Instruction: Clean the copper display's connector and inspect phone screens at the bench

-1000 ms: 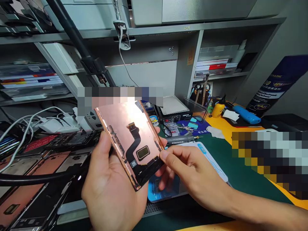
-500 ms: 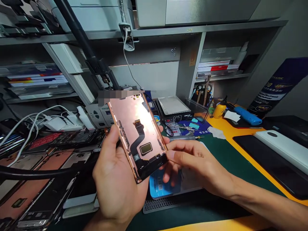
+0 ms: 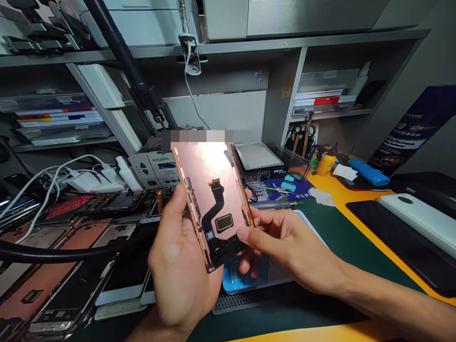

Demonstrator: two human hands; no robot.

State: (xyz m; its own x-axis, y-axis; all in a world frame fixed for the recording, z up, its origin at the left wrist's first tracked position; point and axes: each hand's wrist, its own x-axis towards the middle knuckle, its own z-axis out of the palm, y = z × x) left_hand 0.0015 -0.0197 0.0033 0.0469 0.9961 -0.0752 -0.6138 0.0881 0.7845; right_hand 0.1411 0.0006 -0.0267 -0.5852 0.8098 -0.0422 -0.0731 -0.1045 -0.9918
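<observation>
A phone screen (image 3: 228, 190) with a copper-coloured back is held tilted, its back facing me. A black flex cable (image 3: 212, 209) runs down it beside a small dark rectangle (image 3: 224, 223). My left hand (image 3: 185, 266) is wrapped round the screen's left edge from beneath, thumb along the side. My right hand (image 3: 281, 237) pinches the lower right corner, thumb on the back face. The top edge is blurred out. Below the hands lies a blue and white packet (image 3: 245, 275) on a dark perforated strip (image 3: 235, 303).
Several phone screens and frames (image 3: 67, 280) lie at the left under a black cable (image 3: 71, 255). Behind stand a heating plate (image 3: 261, 156) and a control unit (image 3: 156, 168). A black phone (image 3: 399, 242), a yellow bottle (image 3: 326, 160) and a spray can (image 3: 409, 128) are on the right.
The screen and my left hand have shifted slightly right, and the screen stands a little more upright. My right thumb has moved from the corner's edge onto the back face.
</observation>
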